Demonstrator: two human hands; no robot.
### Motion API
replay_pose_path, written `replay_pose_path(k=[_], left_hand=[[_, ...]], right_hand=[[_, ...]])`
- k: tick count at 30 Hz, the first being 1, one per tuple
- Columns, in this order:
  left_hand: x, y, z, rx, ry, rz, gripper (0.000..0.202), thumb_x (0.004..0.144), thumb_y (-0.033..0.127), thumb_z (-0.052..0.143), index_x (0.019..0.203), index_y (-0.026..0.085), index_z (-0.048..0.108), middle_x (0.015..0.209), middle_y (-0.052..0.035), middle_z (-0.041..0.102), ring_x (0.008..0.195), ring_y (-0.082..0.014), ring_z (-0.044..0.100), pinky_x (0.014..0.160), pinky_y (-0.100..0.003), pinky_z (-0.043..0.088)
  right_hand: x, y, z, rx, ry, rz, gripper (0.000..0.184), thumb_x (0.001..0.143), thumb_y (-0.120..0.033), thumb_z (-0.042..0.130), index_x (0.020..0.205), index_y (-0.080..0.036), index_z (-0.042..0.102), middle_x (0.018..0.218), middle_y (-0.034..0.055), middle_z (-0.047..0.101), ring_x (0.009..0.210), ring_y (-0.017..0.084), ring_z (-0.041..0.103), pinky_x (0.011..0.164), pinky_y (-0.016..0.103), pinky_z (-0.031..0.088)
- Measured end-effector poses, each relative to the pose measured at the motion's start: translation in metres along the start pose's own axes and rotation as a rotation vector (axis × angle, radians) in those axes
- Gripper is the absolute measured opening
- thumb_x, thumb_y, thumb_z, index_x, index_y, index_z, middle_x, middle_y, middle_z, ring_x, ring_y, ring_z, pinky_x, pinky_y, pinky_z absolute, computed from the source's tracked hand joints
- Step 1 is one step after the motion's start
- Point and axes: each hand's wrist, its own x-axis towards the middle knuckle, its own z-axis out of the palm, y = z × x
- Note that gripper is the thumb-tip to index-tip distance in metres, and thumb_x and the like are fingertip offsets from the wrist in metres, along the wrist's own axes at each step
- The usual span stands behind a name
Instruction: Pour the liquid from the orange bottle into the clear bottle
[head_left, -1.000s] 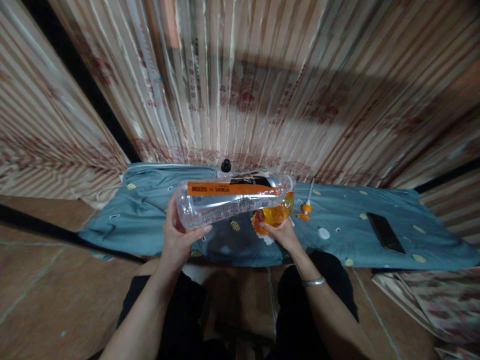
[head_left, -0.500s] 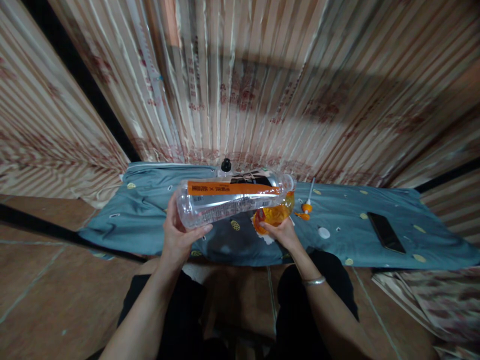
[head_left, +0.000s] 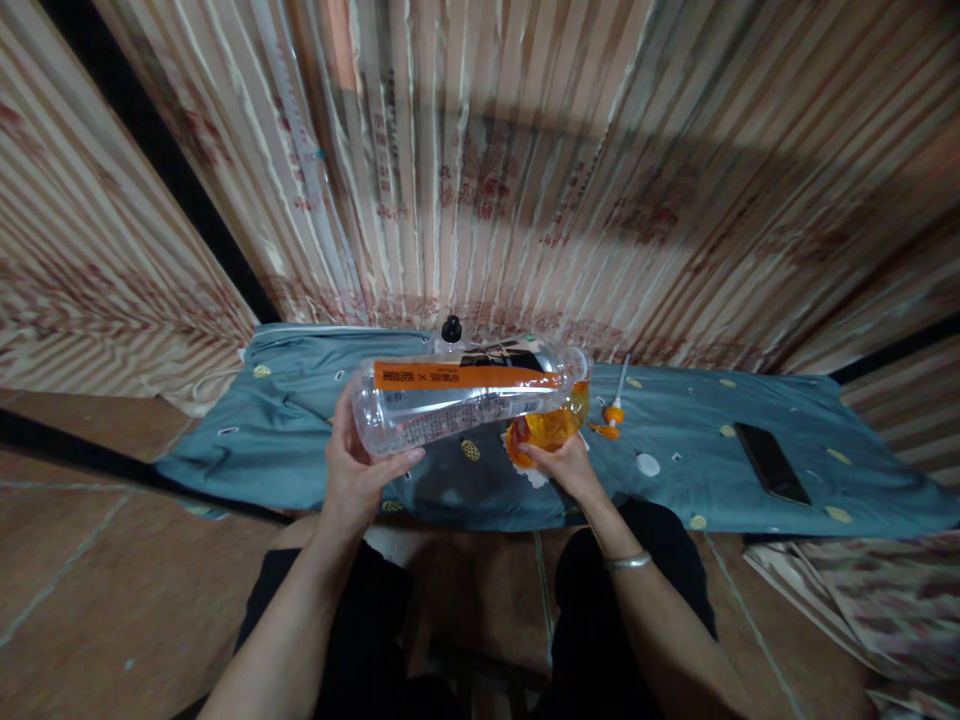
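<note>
Head: clear bottle (head_left: 472, 392), same tilt.

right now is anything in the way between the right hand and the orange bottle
Nothing visible: the right hand grips the orange bottle directly. The clear bottle in the left hand overlaps it in this view, but does not come between them.

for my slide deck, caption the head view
Left hand holds a clear bottle sideways, right hand an amber bottle.
</note>
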Motion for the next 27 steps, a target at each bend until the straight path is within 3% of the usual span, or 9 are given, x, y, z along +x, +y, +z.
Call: replay_pose_path(k=[10,27], left_hand=[[-0.0002,0.0033,0.0011,0.016,-0.016,-0.005,0.106,0.048,0.036,0.105,0.145,0.029,0.062,0.150,-0.0129,0.065,0.131,-0.0367,0.068,0.103,-0.050,0.062],[0.0002,0.0001,0.0000,0.013,-0.025,0.020,0.107,0.049,0.036,0.105,0.146,0.031,0.061,0.149,-0.0114,0.065,0.133,-0.0358,0.067,0.104,-0.047,0.062]], right_hand=[[0.0001,0.0052,0.0013,0.009,0.014,-0.008,0.066,0.057,-0.052,0.095,0.110,-0.023,0.070,0.115,0.0129,0.083,0.111,0.038,0.079,0.103,0.054,0.062],[-0.0006,0.0029,0.0017,0.010,0.003,-0.009,0.067,0.056,-0.056,0.094,0.108,-0.021,0.071,0.112,0.0143,0.084,0.111,0.039,0.079,0.104,0.057,0.060]])
